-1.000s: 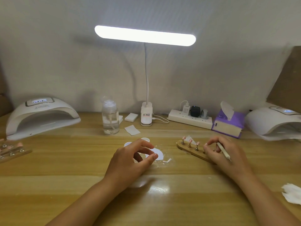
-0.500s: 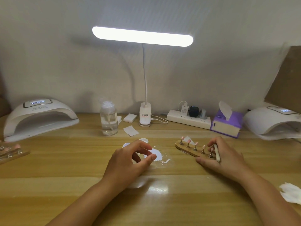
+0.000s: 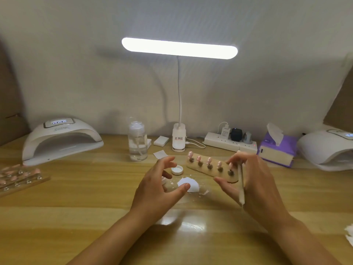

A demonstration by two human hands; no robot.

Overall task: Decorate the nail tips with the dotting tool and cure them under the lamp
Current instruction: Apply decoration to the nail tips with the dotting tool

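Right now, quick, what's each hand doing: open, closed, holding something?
Left hand: open, fingers loosely curved, holding nothing.
Right hand: pinches the nail tip stand, with the dotting tool tucked in its fingers.

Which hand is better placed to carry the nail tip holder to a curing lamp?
Right. The right hand grips the nail tip holder and the dotting tool; the left hand is open and holds nothing.

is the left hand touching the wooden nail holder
Apart. The head view shows bare table between the left hand and the wooden nail holder.
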